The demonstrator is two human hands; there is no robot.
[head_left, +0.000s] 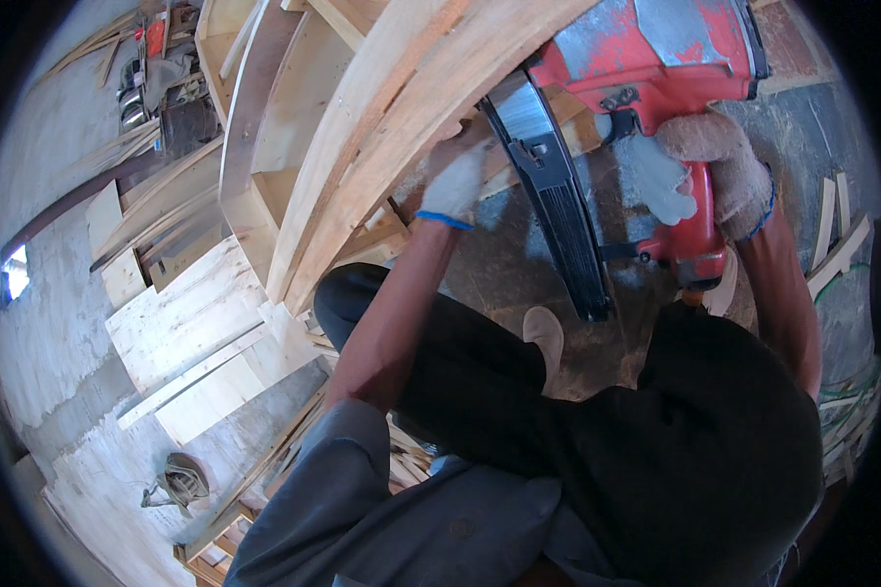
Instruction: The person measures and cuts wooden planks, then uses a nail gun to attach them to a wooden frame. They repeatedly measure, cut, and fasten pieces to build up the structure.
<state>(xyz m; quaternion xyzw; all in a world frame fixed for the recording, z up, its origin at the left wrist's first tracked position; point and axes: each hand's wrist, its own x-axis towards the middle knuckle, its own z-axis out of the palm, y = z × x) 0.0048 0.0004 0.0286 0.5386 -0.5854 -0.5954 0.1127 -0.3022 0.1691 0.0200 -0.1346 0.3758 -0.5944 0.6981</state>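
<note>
Red and worn grey, the nail gun (pixel 646 73) was up by the edge of the curved wooden frame (pixel 387 122), its long black magazine (pixel 548 196) slanting down toward the worker's feet. From where I stood, the right hand (pixel 739 171), in a pale knitted glove, had its fingers curled round the handle, closed firmly on it. The left hand (pixel 457 171), gloved too, with a blue cuff, was up at the near edge of the frame, just left of the magazine; its fingertips were partly hidden, so I couldn't tell how far they were bent or whether they gripped the wood. Nor could I see whether the gun's nose touched the frame. Below were black trousers (pixel 695 450) and a light shoe (pixel 544 338). Plywood sheets (pixel 191 333) lay on the floor (pixel 44 342) to the left, and thin wooden strips (pixel 839 256) lay off to the right
</note>
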